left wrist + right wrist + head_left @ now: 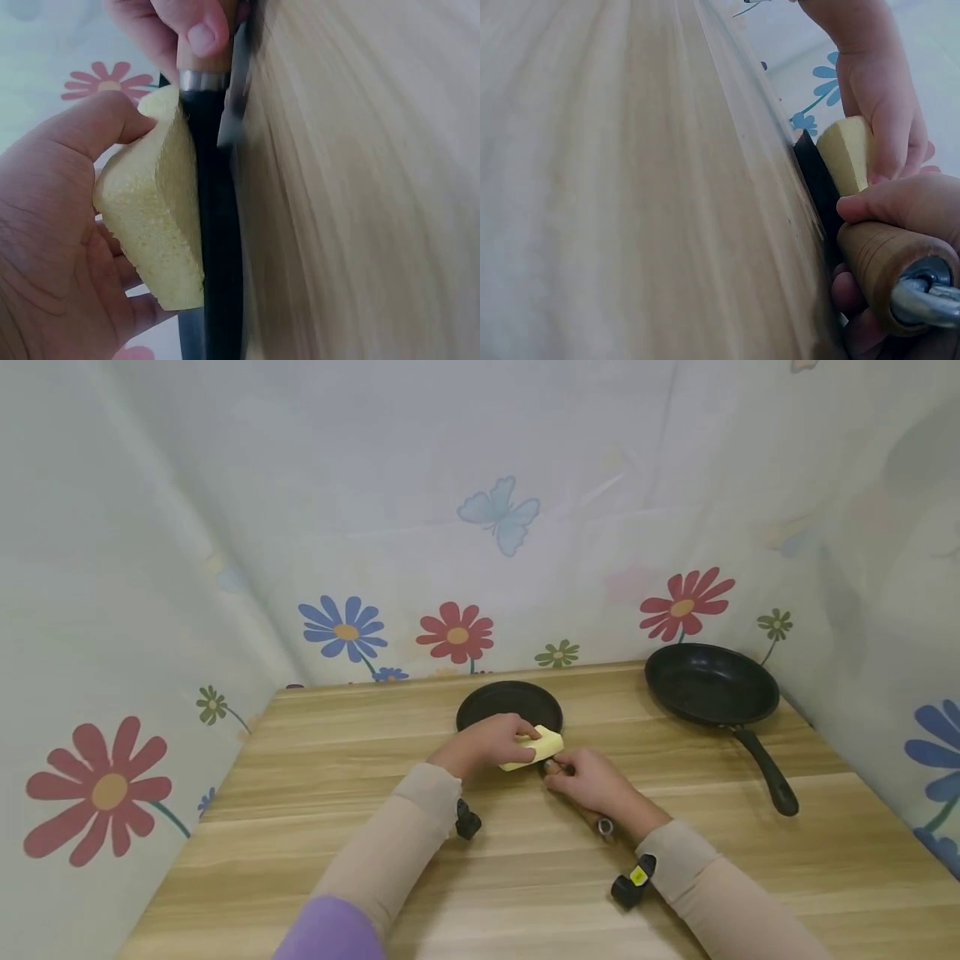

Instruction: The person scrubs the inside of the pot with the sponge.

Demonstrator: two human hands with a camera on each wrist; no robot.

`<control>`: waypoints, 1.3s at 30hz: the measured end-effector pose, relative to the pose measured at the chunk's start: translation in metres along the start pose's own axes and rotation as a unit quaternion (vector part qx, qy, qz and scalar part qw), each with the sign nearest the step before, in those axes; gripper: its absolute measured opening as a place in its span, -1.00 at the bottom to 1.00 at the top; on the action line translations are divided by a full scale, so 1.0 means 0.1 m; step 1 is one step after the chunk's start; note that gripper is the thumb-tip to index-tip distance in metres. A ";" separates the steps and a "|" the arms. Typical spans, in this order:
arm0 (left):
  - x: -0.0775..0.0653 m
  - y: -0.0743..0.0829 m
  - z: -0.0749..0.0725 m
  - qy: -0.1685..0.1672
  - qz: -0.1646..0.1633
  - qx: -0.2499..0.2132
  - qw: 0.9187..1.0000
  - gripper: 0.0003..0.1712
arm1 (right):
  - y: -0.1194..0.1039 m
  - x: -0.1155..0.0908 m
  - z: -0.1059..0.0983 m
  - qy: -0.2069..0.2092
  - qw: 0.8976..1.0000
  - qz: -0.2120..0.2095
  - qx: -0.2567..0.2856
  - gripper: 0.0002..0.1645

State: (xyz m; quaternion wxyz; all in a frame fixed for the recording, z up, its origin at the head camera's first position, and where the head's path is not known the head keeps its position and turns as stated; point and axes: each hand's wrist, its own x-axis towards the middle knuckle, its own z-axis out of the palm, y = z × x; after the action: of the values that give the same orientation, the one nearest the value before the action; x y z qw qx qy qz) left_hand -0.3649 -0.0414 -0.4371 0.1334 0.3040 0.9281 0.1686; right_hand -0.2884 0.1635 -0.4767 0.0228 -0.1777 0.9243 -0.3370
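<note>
My left hand (486, 745) grips a pale yellow sponge (547, 743) between thumb and fingers, at the near side of a small black frying pan (510, 697). In the left wrist view the sponge (154, 206) lies against the pan's dark side (221, 240), near where the handle joins. My right hand (595, 781) holds the pan by its wooden handle (889, 262), the thumb along the top and the fingers curled underneath. A metal ring (930, 300) hangs from the handle's end. The pan sits low over the wooden table, its near rim partly hidden by the left hand.
A larger black frying pan (708, 683) stands at the back right of the wooden table (360, 777), its black handle (768, 772) pointing toward the near right. Behind the table hangs a pale sheet (375, 510) printed with flowers and a butterfly.
</note>
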 end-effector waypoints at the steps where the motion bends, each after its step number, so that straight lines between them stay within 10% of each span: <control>1: -0.02 -0.01 -0.01 -0.001 0.000 0.003 1.000 -0.46 | 0.00 0.00 0.00 0.003 1.000 0.001 -0.001 -0.78; 15: -0.28 -0.22 -0.20 -0.033 0.003 0.030 0.999 -0.50 | 0.02 -0.01 0.01 0.012 0.999 0.028 0.017 -0.77; 39: -0.51 -0.62 -0.33 0.016 0.022 0.113 0.993 -0.53 | -0.01 -0.04 0.01 0.010 0.999 0.019 0.024 -0.76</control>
State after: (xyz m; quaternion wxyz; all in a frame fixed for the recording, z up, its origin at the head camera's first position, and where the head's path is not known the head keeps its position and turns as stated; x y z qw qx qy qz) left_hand -0.3688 -0.1277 -0.4239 0.0799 0.3346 0.9363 0.0700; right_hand -0.2842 0.1635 -0.4771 0.0246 -0.1563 0.9194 -0.3601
